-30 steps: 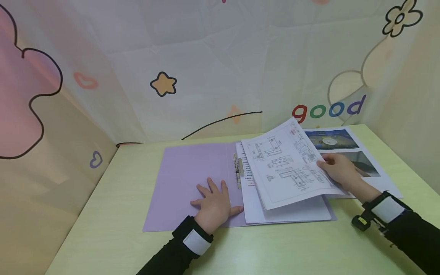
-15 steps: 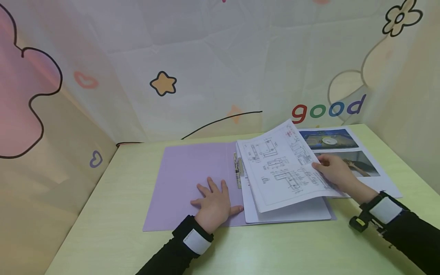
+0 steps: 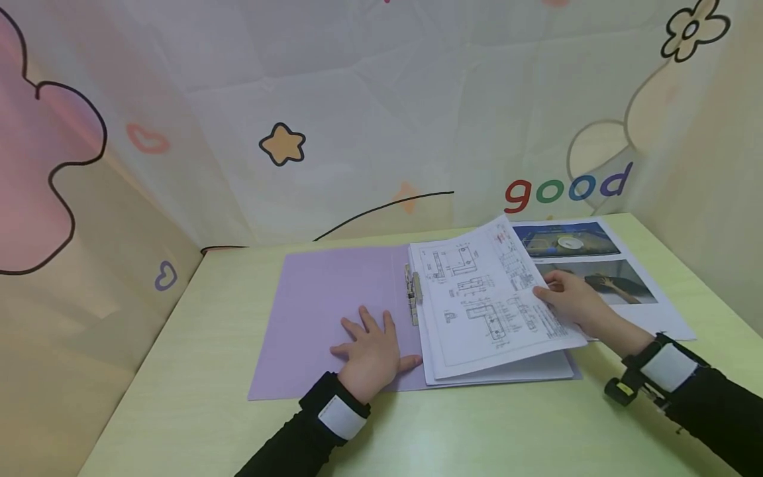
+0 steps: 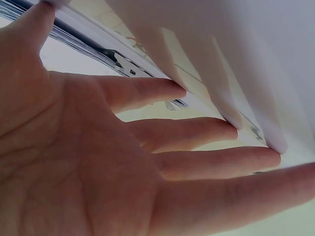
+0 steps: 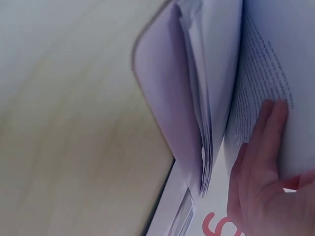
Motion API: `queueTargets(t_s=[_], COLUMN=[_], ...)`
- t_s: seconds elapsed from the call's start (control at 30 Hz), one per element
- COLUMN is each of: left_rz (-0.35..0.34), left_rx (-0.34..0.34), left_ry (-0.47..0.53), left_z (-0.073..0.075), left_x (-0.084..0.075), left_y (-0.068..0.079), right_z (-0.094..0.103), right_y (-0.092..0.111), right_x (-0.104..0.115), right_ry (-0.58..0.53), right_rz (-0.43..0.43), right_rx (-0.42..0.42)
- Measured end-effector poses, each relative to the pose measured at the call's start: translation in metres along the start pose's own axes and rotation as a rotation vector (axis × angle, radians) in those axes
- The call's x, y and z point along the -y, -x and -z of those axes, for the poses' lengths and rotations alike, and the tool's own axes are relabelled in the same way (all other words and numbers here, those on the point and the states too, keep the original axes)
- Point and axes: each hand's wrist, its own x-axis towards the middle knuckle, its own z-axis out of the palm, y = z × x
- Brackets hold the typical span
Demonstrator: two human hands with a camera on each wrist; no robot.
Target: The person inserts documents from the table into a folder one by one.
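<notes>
I see a lavender folder (image 3: 334,291) spread open and flat on a pale table (image 3: 197,377), with a metal clip (image 3: 412,295) by its fold and a stack of white papers (image 3: 524,371) over its right half. On top I make out a white sheet (image 3: 489,298) covered in black line drawings, slightly askew, its right side raised so a gap shows along the near edge.

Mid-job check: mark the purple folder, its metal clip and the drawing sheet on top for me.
purple folder (image 3: 334,281): head view, on the bare left cover
metal clip (image 3: 412,298): head view, about midway along its length
drawing sheet (image 3: 485,301): head view, middle of its printed face
</notes>
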Motion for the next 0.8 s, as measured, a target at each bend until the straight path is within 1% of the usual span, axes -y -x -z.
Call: queueTargets(t_s=[0.13,0.27,0.5,0.67,0.8], left_rz=[0.003,0.008,0.005,0.008,0.008], left_rx=[0.008,0.023,0.022,0.024,0.024], left_ry=[0.0,0.008,0.018,0.017,0.017], left_z=[0.001,0.001,-0.001,-0.001,-0.001], left_x=[0.0,-0.001,-0.001,0.0,0.0], left_y=[-0.001,0.0,-0.001,-0.001,-0.002], right_z=[-0.002,-0.003,-0.005,-0.005,-0.003], right_y=[0.001,0.002,0.0,-0.002,-0.002], right_x=[-0.001,-0.005,-0.011,-0.014,-0.013], right_ry=[0.014,0.046,0.042,0.129,0.199], right_rz=[-0.019,-0.013,0.06,0.122,0.147], right_rx=[0.027,0.038,0.079,0.105,0.109])
